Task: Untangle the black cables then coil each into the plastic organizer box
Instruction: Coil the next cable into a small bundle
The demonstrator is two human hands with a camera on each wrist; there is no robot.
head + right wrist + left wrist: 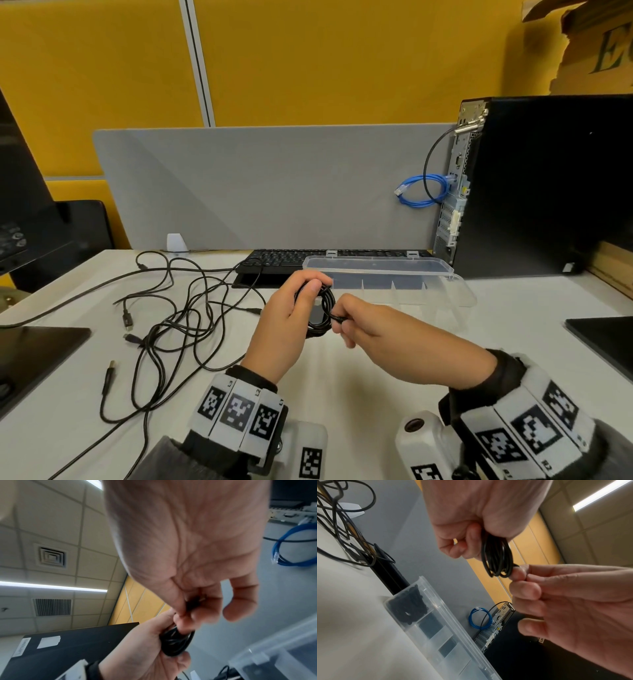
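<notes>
We grip the coiled black cable (321, 317) in our left hand (284, 325); right hand (370, 325) pinches its end, above the desk just before the organizer box (459, 296). Slack grip risks loops springing open.

the left hand (286, 329) grips a small black coil (322, 313) above the white desk (376, 356), and the right hand (373, 327) pinches the coil's end at its right side. left of them lies a tangle (178, 308) of loose black cables (one plug (109, 377) lies apart, nearer the viewer). behind the hands stands the clear box (394, 281), lid open, in front of a black keyboard (284, 260). a blue cable (423, 190) hangs looped at the back of a black computer tower (548, 185) on the right.
</notes>
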